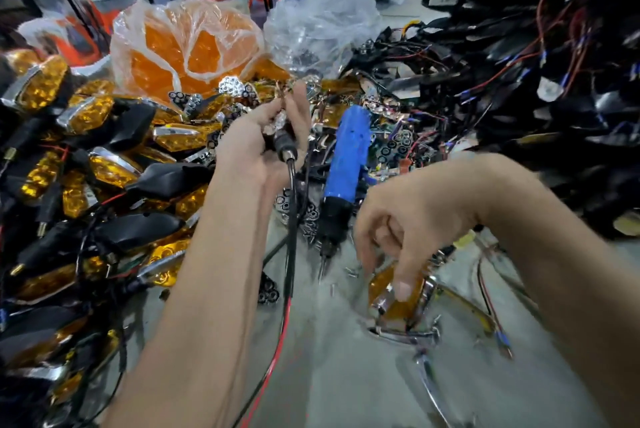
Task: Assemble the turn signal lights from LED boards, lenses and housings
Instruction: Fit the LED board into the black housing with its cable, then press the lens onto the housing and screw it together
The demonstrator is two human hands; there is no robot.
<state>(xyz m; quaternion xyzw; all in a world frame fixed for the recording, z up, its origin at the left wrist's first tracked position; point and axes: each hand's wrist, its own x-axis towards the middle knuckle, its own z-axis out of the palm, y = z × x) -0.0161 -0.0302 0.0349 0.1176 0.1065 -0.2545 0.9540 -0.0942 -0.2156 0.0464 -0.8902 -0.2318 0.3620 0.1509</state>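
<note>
My left hand (273, 136) is raised over the table and shut on a black housing stem (284, 147) with an LED board at its top; black and red wires (289, 254) hang down from it. My right hand (408, 230) reaches down at the lower right, fingers pinching an amber lens with a chrome rim (398, 303) that lies on the grey table (332, 358). A blue and black electric screwdriver (344, 164) lies between the two hands, its tip pointing toward me.
Finished amber-and-black turn signals (86, 164) are heaped on the left. A plastic bag of orange lenses (187, 43) and a clear bag (322, 22) stand behind. Loose LED boards and screws (391, 140) litter the middle. Black housings with wires (540, 81) pile up on the right.
</note>
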